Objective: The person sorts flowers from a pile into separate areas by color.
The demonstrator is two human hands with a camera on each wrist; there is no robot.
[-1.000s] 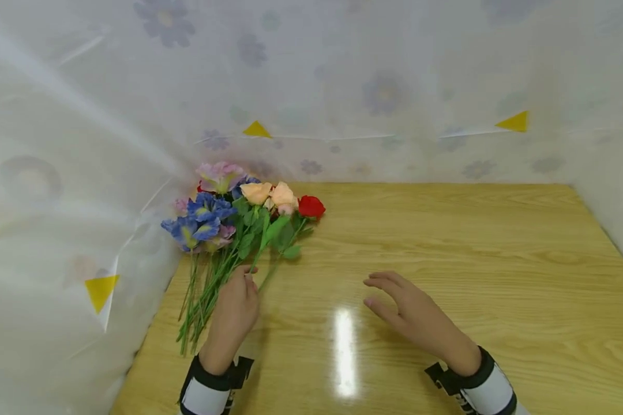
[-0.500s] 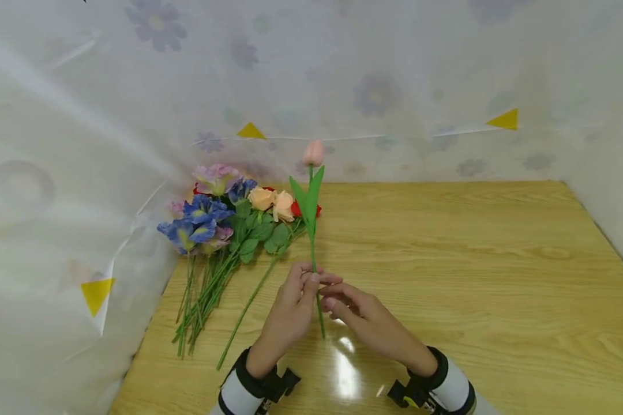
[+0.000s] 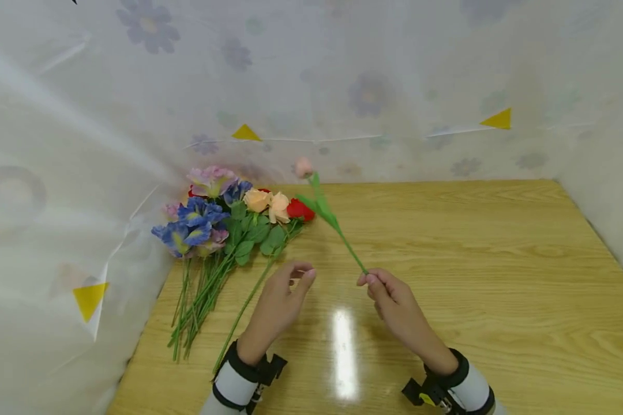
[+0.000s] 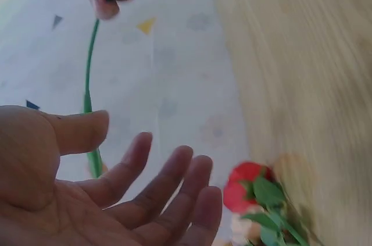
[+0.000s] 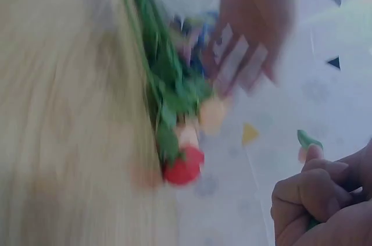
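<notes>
The red rose (image 3: 301, 210) lies on the table (image 3: 472, 276) at the right-hand end of a heap of flowers (image 3: 244, 250). Nearer the person than the rose and to its right, the right hand (image 3: 396, 305) has its grip clenched round the lower stem of a pink tulip (image 3: 328, 215). The tulip is held in the air, slanting so that its bud shows just above the rose in the head view. Nearer the person than the rose and slightly to its left is the left hand (image 3: 279, 297), its grip released, fingers loosely bent. Left of the rose come peach roses (image 3: 258, 200), then blue irises (image 3: 199, 210) and a mauve bloom (image 3: 213, 180). One long stem (image 3: 249, 297) runs from below the rose to the left wrist strap (image 3: 241, 366). Behind the rose, a white sheet (image 3: 420, 69) with yellow triangles (image 3: 498, 119) walls off the table.
</notes>
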